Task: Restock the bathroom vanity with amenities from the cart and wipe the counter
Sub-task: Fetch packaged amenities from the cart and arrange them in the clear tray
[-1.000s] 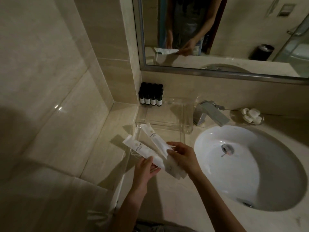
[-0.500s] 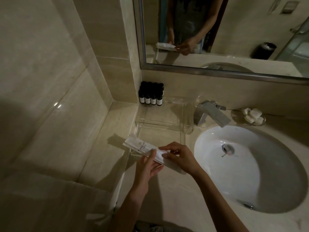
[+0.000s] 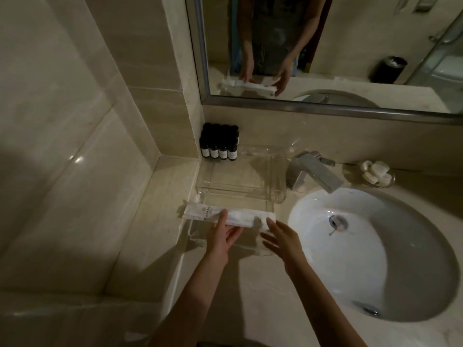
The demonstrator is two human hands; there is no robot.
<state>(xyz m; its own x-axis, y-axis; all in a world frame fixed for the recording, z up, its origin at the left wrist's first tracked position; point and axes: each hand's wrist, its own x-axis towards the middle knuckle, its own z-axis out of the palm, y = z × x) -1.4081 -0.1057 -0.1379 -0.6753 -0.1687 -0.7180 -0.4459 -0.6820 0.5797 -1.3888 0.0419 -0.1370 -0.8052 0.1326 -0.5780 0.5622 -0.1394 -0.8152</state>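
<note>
A small stack of white amenity packets (image 3: 200, 213) lies flat and crosswise at the far end of a clear acrylic tray (image 3: 253, 249) on the beige vanity counter (image 3: 263, 301). My left hand (image 3: 223, 235) rests its straight fingertips on the middle of the packets. My right hand (image 3: 281, 240) hovers with its fingers spread by the packets' right end; I cannot tell whether it touches them. A second clear tray (image 3: 278, 194) stands just behind. Several small black bottles (image 3: 220, 146) with white labels stand in the back corner.
A white oval sink (image 3: 375, 259) fills the right side, with a chrome faucet (image 3: 313, 174) behind it. A glass dish of white soaps (image 3: 375, 171) sits at the back right. The mirror (image 3: 350, 46) hangs above. The tiled wall (image 3: 62, 121) closes the left side.
The packets, held fanned above the counter a second ago, were gathered and laid flat in the near tray. Both hands have loosened their grip and now lie open.
</note>
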